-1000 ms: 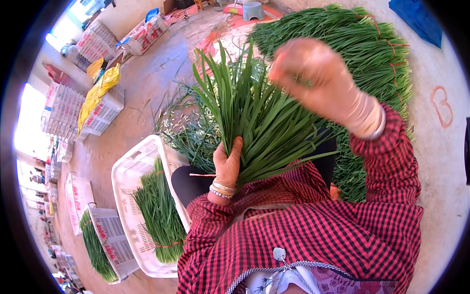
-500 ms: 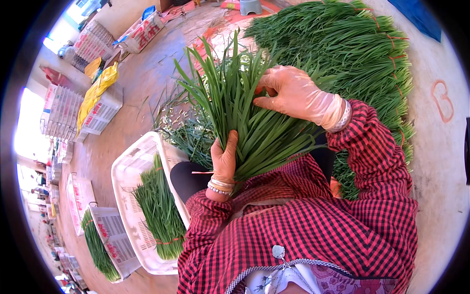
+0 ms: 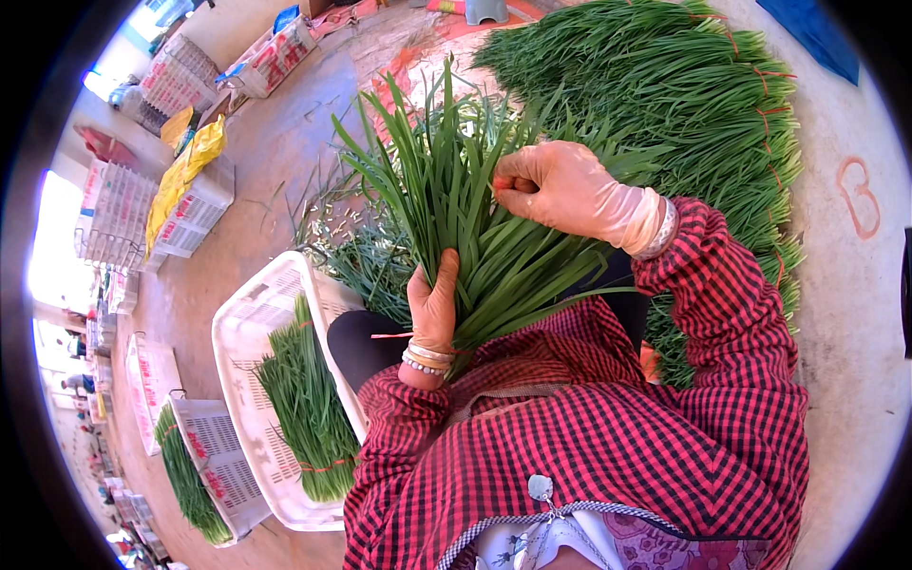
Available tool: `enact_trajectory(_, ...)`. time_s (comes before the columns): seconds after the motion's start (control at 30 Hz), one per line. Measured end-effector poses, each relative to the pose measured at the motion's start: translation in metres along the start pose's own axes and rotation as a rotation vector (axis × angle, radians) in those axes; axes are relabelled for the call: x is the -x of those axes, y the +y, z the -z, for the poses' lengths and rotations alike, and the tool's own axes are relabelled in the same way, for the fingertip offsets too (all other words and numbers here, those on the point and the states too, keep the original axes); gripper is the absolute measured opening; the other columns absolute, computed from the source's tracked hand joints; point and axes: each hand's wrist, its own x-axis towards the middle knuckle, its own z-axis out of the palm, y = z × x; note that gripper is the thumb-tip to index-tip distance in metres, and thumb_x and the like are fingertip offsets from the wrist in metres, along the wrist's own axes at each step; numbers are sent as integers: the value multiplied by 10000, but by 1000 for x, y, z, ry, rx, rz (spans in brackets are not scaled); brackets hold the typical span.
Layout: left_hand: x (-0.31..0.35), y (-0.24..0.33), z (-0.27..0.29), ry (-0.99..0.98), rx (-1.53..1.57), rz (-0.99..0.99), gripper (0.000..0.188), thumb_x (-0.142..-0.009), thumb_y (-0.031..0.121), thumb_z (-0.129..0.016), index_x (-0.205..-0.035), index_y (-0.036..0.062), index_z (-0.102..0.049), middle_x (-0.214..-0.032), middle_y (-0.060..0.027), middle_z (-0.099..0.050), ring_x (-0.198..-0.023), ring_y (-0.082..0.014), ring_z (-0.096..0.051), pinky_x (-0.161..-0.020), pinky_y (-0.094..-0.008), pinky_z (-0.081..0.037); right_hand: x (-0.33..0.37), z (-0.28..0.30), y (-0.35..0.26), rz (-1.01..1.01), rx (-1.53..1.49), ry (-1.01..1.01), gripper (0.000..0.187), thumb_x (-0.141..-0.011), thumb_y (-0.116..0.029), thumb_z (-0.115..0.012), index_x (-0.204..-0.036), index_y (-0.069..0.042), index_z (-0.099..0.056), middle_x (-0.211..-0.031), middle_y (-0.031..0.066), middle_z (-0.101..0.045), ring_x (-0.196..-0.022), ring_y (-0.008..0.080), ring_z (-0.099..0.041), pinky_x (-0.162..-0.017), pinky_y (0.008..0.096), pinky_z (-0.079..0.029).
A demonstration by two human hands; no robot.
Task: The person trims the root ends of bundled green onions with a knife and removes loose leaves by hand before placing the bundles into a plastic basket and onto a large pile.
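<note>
A loose bunch of green garlic chives [image 3: 465, 204] fans out in front of me, its leaves pointing away and to the right. My left hand [image 3: 434, 304] is closed around its lower part, thumb on top. Over the right side of the leaves, my right hand [image 3: 567, 195] has its thumb and fingers pinched together. Whatever is between those fingertips is too small to make out. Thin pale gloves cover both hands. A thin reddish tie [image 3: 389, 335] sticks out by the left wrist.
To the left, a white plastic crate [image 3: 237, 328] holds tied chives [image 3: 309, 408]; another crate [image 3: 228, 456] stands beyond it. A large pile of bundled chives [image 3: 693, 114] lies at the right. Loose leaves and trimmings [image 3: 366, 261] litter the floor ahead. Stacked crates [image 3: 119, 209] line the far left.
My right hand has drawn slightly down and to the right, and its fingers have closed into a pinch. My left hand keeps its hold on the bunch.
</note>
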Motion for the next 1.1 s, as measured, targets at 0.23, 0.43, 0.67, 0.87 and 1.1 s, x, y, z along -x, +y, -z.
enact_trajectory(0.23, -1, 3, 3, 36, 14, 46, 307, -998, 214, -613, -1208, -9, -636, -1095, -3, -657, -939, -86, -572, -843, -246, -468, 20, 3, -4, 133, -458, -144, 191, -844, -164, -714, -906, 11, -672, -716, 9, -627, -693, 69, -564, -664, 250, -479)
enact_trajectory(0.43, 0, 1, 0, -4, 57, -3, 305, -997, 205, -612, -1198, -22, -634, -1075, -9, -664, -928, -84, -574, -840, -244, -471, 40, 16, 1, -20, -543, -355, 195, -861, -178, -729, -909, 5, -683, -781, 0, -651, -744, 55, -579, -705, 231, -486)
enact_trajectory(0.67, 4, -4, -5, -75, -134, -27, 314, -980, 217, -643, -1170, -32, -653, -1044, -4, -679, -924, -76, -570, -850, -237, -466, 37, 22, -6, 59, -466, -289, 203, -878, -183, -721, -931, 10, -687, -848, 48, -674, -782, 126, -627, -744, 278, -508)
enact_trajectory(0.87, 5, -10, -4, -72, -455, -170, 328, -938, 311, -674, -1132, 46, -683, -848, -94, -727, -745, -131, -663, -718, -306, -521, 27, 5, -25, -239, -542, -403, 197, -949, -178, -613, -988, 15, -626, -806, 56, -680, -566, 120, -603, -522, 256, -503)
enact_trajectory(1.1, 5, -15, -1, -59, -480, -141, 349, -936, 339, -673, -1135, 52, -684, -848, -104, -727, -747, -160, -680, -718, -314, -524, 21, -17, -3, -261, -486, -282, 171, -982, -174, -549, -972, -6, -579, -727, 57, -669, -526, 134, -592, -500, 278, -486)
